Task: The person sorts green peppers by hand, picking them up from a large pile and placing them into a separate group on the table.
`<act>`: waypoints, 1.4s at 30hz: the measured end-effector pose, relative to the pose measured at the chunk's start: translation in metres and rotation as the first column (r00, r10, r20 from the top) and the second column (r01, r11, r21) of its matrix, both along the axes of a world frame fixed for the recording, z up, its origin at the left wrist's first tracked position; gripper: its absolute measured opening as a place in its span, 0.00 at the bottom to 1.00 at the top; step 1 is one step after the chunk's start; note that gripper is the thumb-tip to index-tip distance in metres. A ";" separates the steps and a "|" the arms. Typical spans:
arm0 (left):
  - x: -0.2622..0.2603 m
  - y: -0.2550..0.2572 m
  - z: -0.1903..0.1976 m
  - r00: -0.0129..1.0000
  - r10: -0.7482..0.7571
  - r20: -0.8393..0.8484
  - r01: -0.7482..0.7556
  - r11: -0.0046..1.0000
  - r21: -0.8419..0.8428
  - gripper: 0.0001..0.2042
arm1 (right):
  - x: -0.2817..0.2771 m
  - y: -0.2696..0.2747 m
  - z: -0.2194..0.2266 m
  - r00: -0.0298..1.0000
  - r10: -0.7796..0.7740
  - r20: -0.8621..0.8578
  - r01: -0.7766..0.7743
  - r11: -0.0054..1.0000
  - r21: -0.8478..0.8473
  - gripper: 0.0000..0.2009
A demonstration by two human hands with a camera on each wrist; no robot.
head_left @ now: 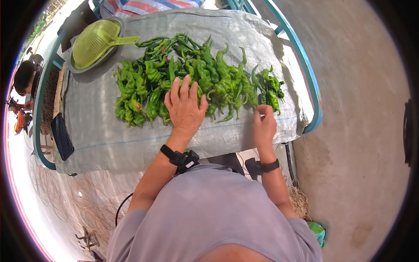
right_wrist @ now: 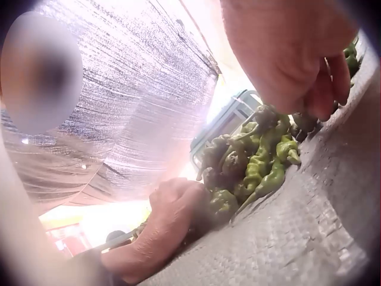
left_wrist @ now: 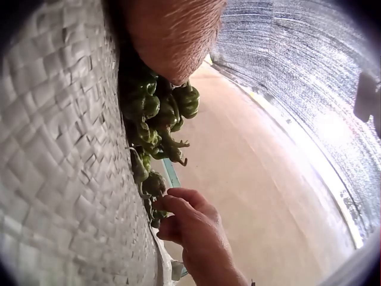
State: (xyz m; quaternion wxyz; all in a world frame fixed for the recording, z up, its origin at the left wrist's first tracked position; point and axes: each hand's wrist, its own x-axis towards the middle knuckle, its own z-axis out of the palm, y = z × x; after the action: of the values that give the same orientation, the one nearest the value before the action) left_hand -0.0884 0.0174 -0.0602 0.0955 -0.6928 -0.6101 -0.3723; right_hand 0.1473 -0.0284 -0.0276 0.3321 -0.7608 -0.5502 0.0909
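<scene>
Pinching, your curled right hand (head_left: 266,127) holds a wrinkled green pepper (head_left: 252,97) by its near end; your left hand (head_left: 185,110) lies palm-down, fingers spread, over heaped green peppers (head_left: 223,81) on grey woven sheeting (head_left: 98,122).

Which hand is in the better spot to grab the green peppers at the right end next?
Probably the right hand: it's right beside the green peppers at that end. The left hand is spread over the middle of the pile, farther away.
</scene>
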 end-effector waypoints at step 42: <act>0.008 -0.004 0.010 0.984 0.107 -0.146 -0.110 0.994 -0.013 0.20 | 0.081 0.006 0.038 0.607 0.265 -0.749 -0.123 0.963 0.242 0.06</act>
State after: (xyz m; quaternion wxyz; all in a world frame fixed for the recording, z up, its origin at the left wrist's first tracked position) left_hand -0.0799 0.0131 -0.0500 0.1521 -0.6848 -0.6423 -0.3088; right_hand 0.2281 -0.0226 0.0104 0.5861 -0.5526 -0.4387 0.3983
